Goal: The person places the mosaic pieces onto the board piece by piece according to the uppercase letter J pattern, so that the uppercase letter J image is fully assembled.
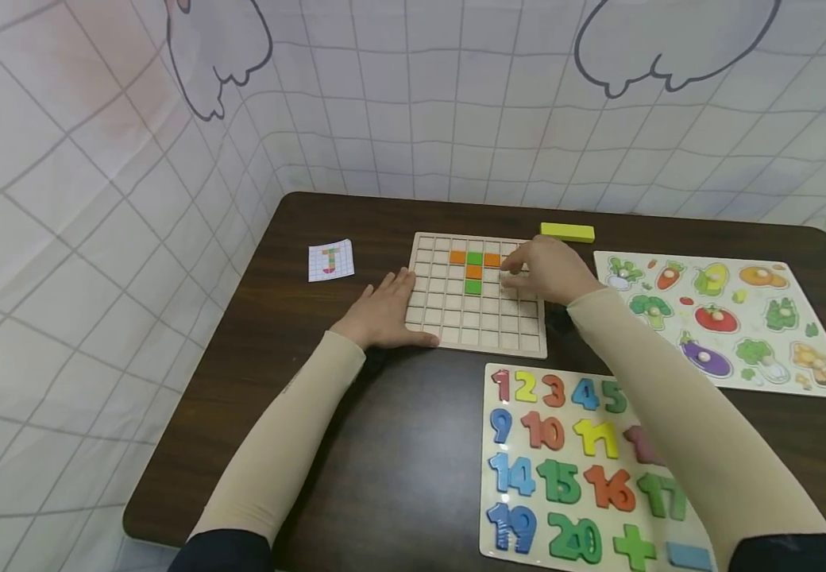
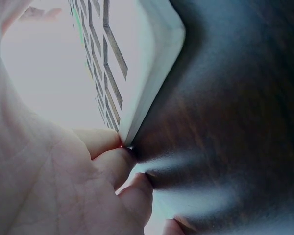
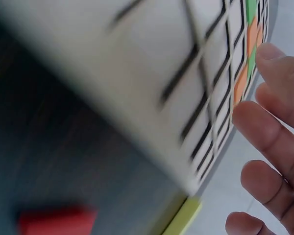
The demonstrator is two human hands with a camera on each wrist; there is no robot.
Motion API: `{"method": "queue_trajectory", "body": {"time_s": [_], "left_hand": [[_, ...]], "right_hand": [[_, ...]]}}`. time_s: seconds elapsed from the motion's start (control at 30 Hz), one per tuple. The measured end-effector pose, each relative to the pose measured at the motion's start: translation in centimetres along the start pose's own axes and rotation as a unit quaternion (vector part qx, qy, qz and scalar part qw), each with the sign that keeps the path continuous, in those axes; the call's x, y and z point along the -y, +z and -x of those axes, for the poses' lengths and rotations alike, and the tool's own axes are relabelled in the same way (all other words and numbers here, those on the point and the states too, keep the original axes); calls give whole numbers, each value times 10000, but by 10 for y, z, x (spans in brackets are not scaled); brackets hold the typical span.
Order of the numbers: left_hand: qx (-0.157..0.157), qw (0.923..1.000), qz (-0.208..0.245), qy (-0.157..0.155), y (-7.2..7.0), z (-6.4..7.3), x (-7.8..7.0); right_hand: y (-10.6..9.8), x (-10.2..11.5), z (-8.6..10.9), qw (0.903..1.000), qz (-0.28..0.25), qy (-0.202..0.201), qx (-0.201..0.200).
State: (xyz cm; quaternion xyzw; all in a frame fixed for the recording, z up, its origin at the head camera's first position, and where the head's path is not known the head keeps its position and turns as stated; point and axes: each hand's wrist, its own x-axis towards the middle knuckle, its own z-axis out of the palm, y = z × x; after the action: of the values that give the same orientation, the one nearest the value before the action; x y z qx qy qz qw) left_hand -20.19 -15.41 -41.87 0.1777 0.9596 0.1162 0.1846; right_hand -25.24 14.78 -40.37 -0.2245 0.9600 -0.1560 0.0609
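Note:
A pale gridded board point(image 1: 456, 338) lies on the dark table, with several orange and green square tiles set in a T shape. My left hand point(image 1: 384, 314) rests along the board's left edge, fingers stretched out and thumb at the near corner. In the left wrist view, fingers point(image 2: 115, 164) touch the board's rim. Over the board's right part is my right hand point(image 1: 549, 270), fingertips near the right-hand orange tile point(image 1: 492, 260). Its thumb and fingers point(image 3: 257, 125) stand apart in the right wrist view, and I see nothing held between them.
Left of the board lies a small card point(image 1: 330, 260) with a coloured T-like pattern. A yellow bar point(image 1: 567, 232) sits behind my right hand. A vegetable puzzle board point(image 1: 670, 274) and a number puzzle board point(image 1: 520, 548) lie right and near. A red block point(image 3: 56, 223) shows beside the grid board.

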Motion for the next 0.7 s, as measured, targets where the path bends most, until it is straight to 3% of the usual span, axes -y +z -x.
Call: {"method": "queue_trajectory", "body": {"time_s": [0.43,0.7], "left_hand": [[60,9999,83,-31,0,0,-1],[35,10000,-7,5,0,1,-2]], "right_hand": [[-26,-65,55,9988,367,251,185],[-31,-79,73,9972,417,441,439]]}}
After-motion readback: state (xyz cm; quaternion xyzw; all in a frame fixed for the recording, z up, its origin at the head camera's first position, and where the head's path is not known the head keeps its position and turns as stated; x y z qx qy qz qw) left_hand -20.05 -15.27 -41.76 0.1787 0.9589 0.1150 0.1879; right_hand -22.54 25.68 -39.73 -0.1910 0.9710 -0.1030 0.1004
